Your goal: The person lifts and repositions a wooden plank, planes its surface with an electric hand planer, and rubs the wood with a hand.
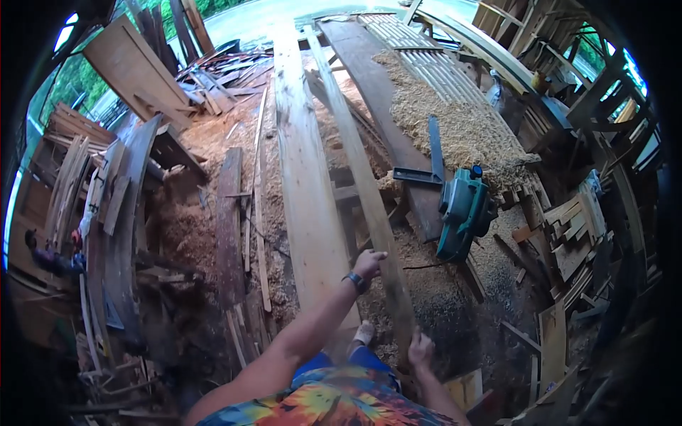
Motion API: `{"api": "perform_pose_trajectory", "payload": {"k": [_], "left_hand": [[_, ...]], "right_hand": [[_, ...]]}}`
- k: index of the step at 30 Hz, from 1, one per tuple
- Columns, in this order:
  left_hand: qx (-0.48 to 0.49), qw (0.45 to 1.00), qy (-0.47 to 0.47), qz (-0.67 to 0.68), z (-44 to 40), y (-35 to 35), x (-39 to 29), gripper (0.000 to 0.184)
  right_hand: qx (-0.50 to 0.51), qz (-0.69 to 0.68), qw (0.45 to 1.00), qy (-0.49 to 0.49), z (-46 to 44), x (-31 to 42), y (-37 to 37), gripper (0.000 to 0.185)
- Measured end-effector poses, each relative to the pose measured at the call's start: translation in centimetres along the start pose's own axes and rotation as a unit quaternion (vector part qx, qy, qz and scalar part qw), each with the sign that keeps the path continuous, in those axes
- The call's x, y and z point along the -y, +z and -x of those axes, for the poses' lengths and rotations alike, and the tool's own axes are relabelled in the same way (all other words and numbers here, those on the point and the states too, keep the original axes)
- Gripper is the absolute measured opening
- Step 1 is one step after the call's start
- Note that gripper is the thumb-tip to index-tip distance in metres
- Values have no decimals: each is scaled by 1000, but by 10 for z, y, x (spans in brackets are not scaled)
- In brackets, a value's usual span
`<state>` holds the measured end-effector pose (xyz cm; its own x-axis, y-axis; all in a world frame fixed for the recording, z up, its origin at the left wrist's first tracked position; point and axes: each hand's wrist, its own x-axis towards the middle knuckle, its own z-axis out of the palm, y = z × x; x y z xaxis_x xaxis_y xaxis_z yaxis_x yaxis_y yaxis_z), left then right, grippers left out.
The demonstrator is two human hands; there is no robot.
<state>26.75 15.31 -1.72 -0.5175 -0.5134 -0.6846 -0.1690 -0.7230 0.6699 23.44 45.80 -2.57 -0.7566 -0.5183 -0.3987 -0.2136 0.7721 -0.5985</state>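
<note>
A long narrow plank [361, 160] runs away from me, its near end close to my body. My left hand [369, 265], with a watch on the wrist, is closed at the plank's left edge, a finger or thumb reaching over the top. Nearer to me, my right hand [421, 349] grips the right edge by the near end. The undersides of both hands are hidden. To the left lies a wide pale board [305, 177], parallel to the narrow plank over most of its length. A green power planer [462, 216] sits to the right, beyond my right hand.
A dark metal square [433, 160] lies against the planer on a dark board [369, 71]. Wood shavings [433, 106] are heaped beside it. Scrap wood [568, 224] piles up at the right, and leaning boards [128, 192] stand at the left. A person [53, 255] is at far left.
</note>
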Motion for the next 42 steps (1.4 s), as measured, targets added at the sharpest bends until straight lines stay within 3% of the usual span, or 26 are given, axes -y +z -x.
{"api": "perform_pose_trajectory", "payload": {"k": [2,4,6,9,11,13,14,15,16,18,19,22,23,25,28,29,32,33,36,42], "left_hand": [[33,999,15,-13,-4,7,38,37],[48,997,-41,-35,8,12,73,45],[-5,985,-3,-175,41,21,93,49],[3,990,29,-141,76,6,124,55],[61,986,-10,-152,103,-6,112,53],[109,976,-20,-189,119,-22,108,44],[96,976,-10,-194,128,-24,105,38],[90,970,14,-227,128,-29,107,37],[86,961,34,-259,124,-34,113,36],[77,953,68,-286,112,-37,129,37],[88,949,79,-293,113,-25,112,40],[55,902,118,-412,101,0,110,49],[13,896,44,-441,104,14,107,55],[116,907,-136,-382,90,27,125,59],[146,930,-326,-81,88,43,147,69],[127,936,-320,74,78,44,180,66],[38,942,-282,179,67,53,179,51],[15,947,-277,161,69,58,176,43],[25,962,-245,116,67,62,168,43],[-6,967,-154,201,18,64,147,36]], "right_hand": [[-7,-9,1000,-27,-42,9,7,61],[17,-22,999,-19,-72,21,13,59],[58,-36,997,-33,-96,18,18,56],[156,-61,983,-74,-120,13,7,44],[171,-73,976,-113,-136,3,-14,39],[57,-69,992,-89,-139,35,-75,32],[-114,-121,974,-154,-154,34,-89,27],[-154,-107,978,-94,-178,33,-116,24],[-242,-180,940,-161,-188,49,-132,22],[-204,-251,920,-221,-223,65,-163,43],[-218,-219,932,-192,-231,92,-169,52],[-83,-284,929,-222,-280,125,-172,54],[-74,-220,947,-221,-289,133,-175,45],[-21,-344,929,-130,-308,140,-167,37],[45,-475,878,-27,-319,149,-168,28],[65,-481,873,-45,-317,150,-171,29],[103,-504,855,-70,-315,145,-170,34],[112,-511,849,-75,-316,144,-171,36],[147,-519,838,-81,-319,141,-174,38],[131,-514,843,-90,-326,135,-174,43]]}}
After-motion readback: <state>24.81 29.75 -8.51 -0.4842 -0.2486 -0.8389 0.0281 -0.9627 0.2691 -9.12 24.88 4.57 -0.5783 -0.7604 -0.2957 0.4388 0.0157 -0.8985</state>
